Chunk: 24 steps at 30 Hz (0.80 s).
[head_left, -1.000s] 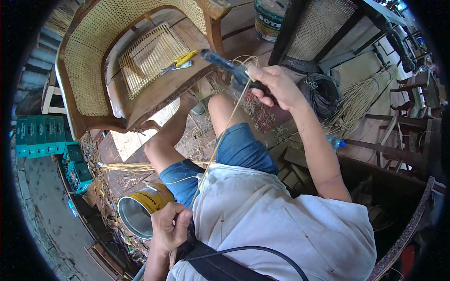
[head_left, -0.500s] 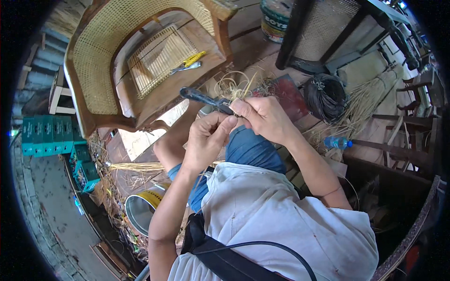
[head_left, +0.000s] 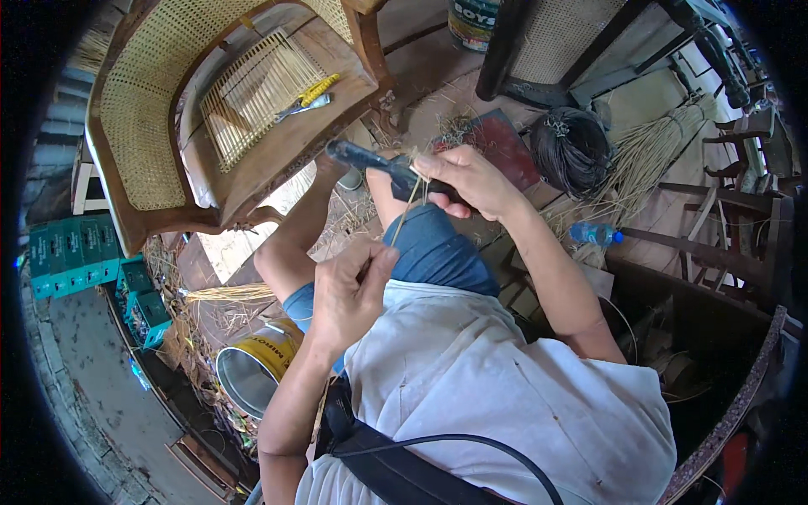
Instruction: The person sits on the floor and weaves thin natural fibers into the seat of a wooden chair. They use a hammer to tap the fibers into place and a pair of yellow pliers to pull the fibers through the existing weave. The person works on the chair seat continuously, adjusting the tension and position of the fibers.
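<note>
The seat of the wooden cane chair [head_left: 252,181] is only partly woven: a patch of parallel pale strands [head_left: 252,88] crosses the opening while the rest of the seat frame shows bare wood, so by my judgement the vertical runs are in and the crossing weave is mostly left to do; the chair's back panel is fully caned. A yellow-handled pair of pliers [head_left: 310,94] lies on the seat, untouched. The right hand [head_left: 471,181] is wrapped tight around a dark-handled knife [head_left: 374,162] held above the lap, its long axis running from the fist toward the upper left, its far end pointing at the chair. The left hand [head_left: 349,290] pinches a thin cane strand [head_left: 406,217] between thumb and fingers; the strand runs taut up and to the right to the knife, where it meets the tool at the right hand. Whether it is being trimmed or scraped I cannot tell
</note>
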Available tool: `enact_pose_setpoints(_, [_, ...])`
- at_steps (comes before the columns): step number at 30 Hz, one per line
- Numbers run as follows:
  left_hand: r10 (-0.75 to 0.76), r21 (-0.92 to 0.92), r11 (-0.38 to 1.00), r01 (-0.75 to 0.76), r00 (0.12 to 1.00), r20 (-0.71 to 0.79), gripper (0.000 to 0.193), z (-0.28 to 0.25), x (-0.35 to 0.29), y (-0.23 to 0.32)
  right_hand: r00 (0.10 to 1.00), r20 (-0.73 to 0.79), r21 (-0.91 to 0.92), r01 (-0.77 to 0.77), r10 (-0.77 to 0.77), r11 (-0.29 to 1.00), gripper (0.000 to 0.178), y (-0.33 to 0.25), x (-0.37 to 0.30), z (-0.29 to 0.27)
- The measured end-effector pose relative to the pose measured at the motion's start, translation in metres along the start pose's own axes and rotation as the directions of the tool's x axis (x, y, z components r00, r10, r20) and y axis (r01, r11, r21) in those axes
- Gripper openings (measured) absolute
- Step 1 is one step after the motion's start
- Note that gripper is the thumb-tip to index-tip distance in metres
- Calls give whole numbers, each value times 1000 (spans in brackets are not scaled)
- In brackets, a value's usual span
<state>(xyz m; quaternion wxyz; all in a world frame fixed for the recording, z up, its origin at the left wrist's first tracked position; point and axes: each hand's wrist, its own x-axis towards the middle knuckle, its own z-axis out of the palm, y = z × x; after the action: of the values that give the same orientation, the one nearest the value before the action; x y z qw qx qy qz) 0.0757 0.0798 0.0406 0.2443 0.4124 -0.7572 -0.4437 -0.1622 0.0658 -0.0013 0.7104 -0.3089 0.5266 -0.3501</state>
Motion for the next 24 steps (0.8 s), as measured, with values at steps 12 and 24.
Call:
enact_pose_setpoints(12, [-90, 46, 995, 88, 994, 54, 12, -43, -63, 29, 990, -63, 77, 128, -123, 989, 37, -29, 7, -46])
enact_pose_setpoints(24, [-1, 48, 999, 0, 1000, 30, 49, -48, 14, -28, 858, -73, -619, 361, -509, 697, 49, -44, -28, 38])
